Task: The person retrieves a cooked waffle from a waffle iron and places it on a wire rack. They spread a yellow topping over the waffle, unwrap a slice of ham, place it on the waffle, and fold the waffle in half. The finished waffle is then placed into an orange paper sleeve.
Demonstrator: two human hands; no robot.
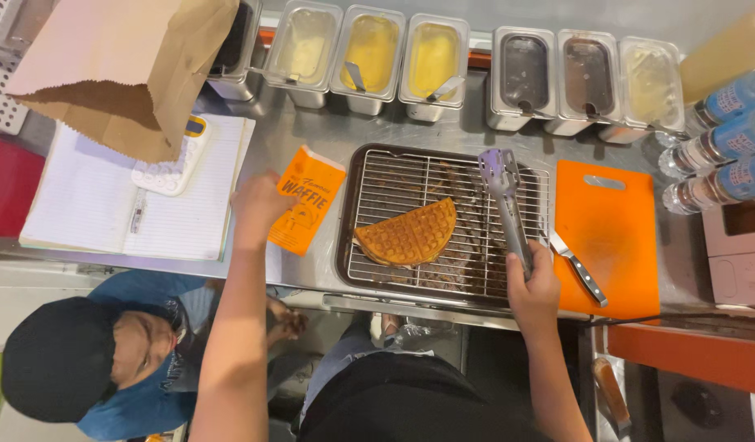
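A folded golden waffle [410, 233] lies on a wire rack [377, 180] set in a dark tray. My right hand [531, 286] grips grey metal tongs [507, 196] that point up over the rack, to the right of the waffle and apart from it. My left hand [259, 205] rests on an orange paper sleeve [308, 196] lying flat on the steel counter, left of the tray.
An orange cutting board [611, 237] with a knife [578, 266] lies right of the tray. Several steel sauce pans [369, 53] line the back. Water bottles [721, 143] lie at far right. A brown paper bag [124, 74], notebook [107, 205] and calculator [173, 164] sit left. A person in a black cap [58, 360] is below.
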